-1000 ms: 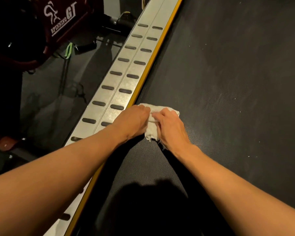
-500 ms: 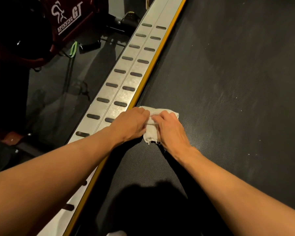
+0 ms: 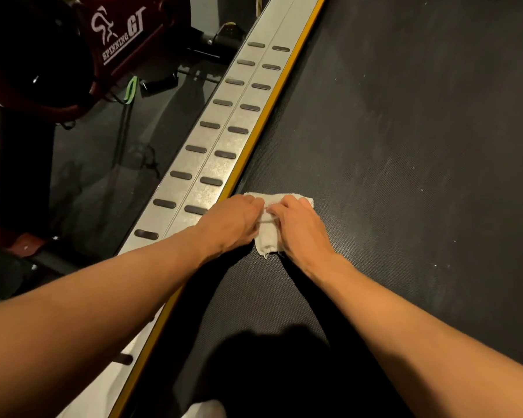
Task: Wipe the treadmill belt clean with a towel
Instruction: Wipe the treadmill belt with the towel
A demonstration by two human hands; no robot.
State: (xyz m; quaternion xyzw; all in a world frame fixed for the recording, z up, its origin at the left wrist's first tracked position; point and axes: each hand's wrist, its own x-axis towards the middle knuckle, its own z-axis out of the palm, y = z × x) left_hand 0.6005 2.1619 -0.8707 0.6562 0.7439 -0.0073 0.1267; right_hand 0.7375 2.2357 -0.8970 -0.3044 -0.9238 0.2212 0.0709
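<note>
A small folded white towel (image 3: 268,236) lies on the black textured treadmill belt (image 3: 405,146), close to the belt's left edge. My left hand (image 3: 231,223) covers the towel's left part and my right hand (image 3: 299,229) covers its right part. The fingers of both hands are curled down onto the cloth and meet at its middle, bunching it. Only the towel's far edge and a near corner show between and beyond the hands. Pale dusty smears and white specks mark the belt to the right.
A silver side rail (image 3: 221,140) with dark grip pads and a yellow strip (image 3: 272,116) runs along the belt's left edge. Left of it stands a dark red spinning bike (image 3: 73,49) on a dark floor with cables. A shadow falls on the near belt.
Both hands and the towel stay in nearly the same spot beside the yellow strip. The view has shifted slightly, showing more of the bike at left.
</note>
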